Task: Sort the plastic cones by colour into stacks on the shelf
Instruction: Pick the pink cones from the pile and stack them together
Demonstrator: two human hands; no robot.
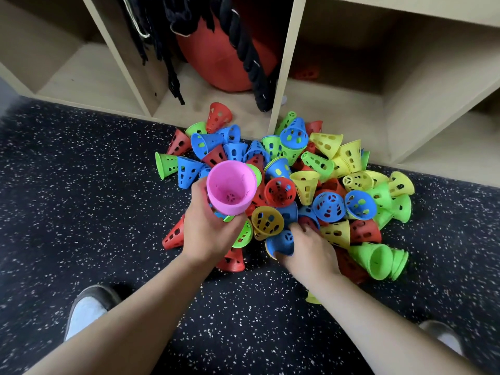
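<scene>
Head view: left hand (pixel 211 226) grasps a pink cone (pixel 231 188) from below, with its wide mouth tilted up toward the camera. Bits of blue and green plastic show under the pink cone, inside the same grip. Right hand (pixel 308 250) is curled round a blue cone (pixel 281 242) at the near edge of the pile of cones (pixel 311 171). The pile is a loose mix of red, blue, green and yellow, lying on the speckled black floor (pixel 81 185) and touching the foot of the wooden shelf (pixel 286 63). A nested green stack (pixel 378 258) lies on its side at the pile's right edge. One red cone (pixel 307 74) sits deep in the right compartment. The middle compartment holds a red ball (pixel 216 58) and a black rope (pixel 251 55).
</scene>
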